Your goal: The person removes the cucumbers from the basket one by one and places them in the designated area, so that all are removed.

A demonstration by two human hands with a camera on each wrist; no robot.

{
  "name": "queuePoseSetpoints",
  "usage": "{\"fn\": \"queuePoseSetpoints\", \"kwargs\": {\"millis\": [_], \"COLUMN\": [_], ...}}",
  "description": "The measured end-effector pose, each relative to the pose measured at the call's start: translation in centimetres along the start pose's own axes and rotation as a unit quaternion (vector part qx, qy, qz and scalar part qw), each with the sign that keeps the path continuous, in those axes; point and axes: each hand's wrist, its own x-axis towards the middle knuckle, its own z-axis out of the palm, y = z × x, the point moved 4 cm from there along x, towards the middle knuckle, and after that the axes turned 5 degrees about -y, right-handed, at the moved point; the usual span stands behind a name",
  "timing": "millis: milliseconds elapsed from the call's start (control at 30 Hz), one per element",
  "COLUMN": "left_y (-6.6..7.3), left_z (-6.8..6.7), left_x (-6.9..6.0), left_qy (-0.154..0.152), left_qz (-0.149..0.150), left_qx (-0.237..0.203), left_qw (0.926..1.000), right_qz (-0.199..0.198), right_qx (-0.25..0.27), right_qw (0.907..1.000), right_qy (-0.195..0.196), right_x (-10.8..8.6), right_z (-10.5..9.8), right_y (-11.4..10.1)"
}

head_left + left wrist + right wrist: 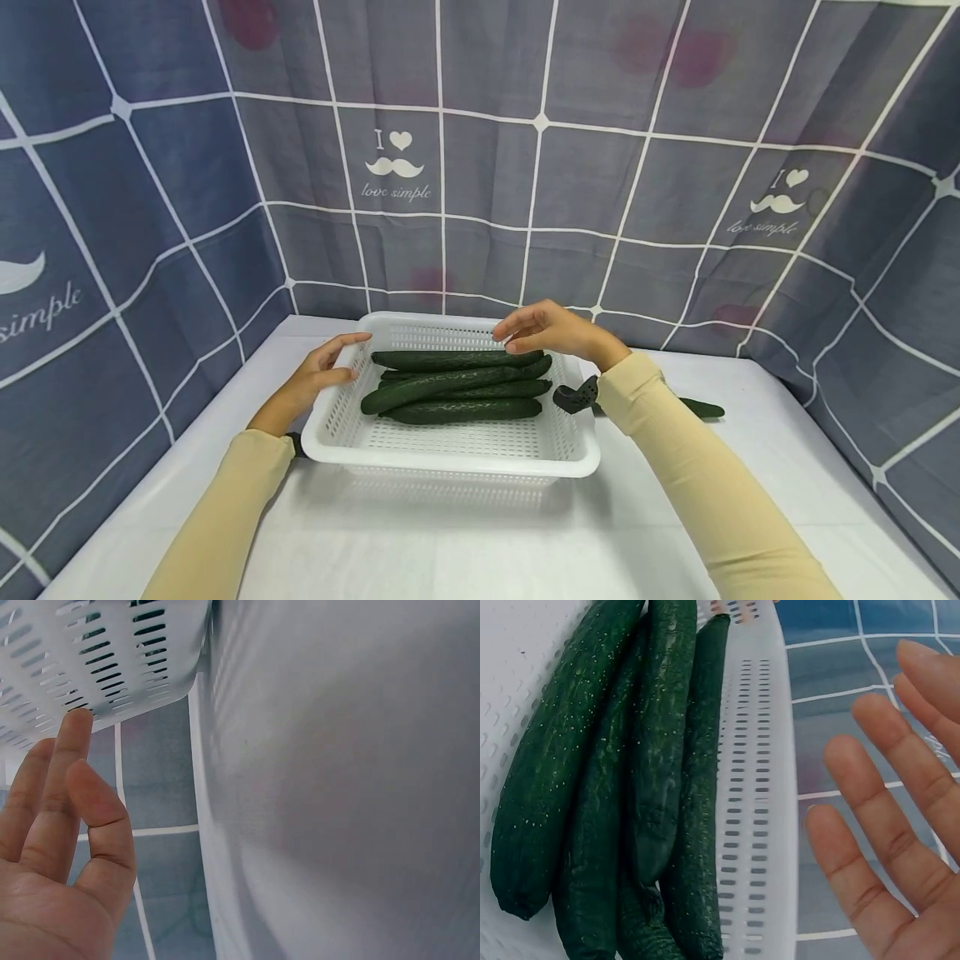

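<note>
Several dark green cucumbers (465,410) lie side by side and partly stacked in a white perforated plastic basket (450,460). My left hand (318,379) is at the basket's left rim; in the left wrist view its fingers reach toward the outer wall, the thumb slightly bent, and firm contact is hard to judge. Above the far right part of the basket hovers my right hand (555,329), holding nothing. Its fingers look loose and spread in the right wrist view, apart from the cucumbers (547,765).
Another cucumber (703,408) lies on the white tablecloth (450,550) right of the basket, partly hidden behind my right forearm. A grey-blue checked curtain (480,167) encloses the table at the back and both sides. A black strap piece (576,397) hangs at the right wrist.
</note>
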Motion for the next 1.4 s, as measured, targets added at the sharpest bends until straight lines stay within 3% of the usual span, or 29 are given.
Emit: {"fn": "queuePoseSetpoints", "kwargs": {"millis": [267,1000,1400], "left_y": [-0.3,-0.5,-0.2], "left_z": [-0.1,0.0,-0.1], "left_x": [0.0,0.2,-0.1], "left_qy": [0.001,0.003,0.002], "left_qz": [-0.019,-0.012,-0.031], "left_qx": [0.016,0.017,0.015], "left_qw": [0.9997,0.9998,0.9994], "right_qz": [0.000,-0.004,0.013], "right_qx": [0.005,0.002,-0.001], "right_qw": [1.0000,0.9996,0.9995], "right_qy": [0.001,-0.029,-0.027], "right_x": [1.4,5.5,6.7], "right_z": [0.6,2.8,3.6], "right_y": [0.6,2.5,3.3]}}
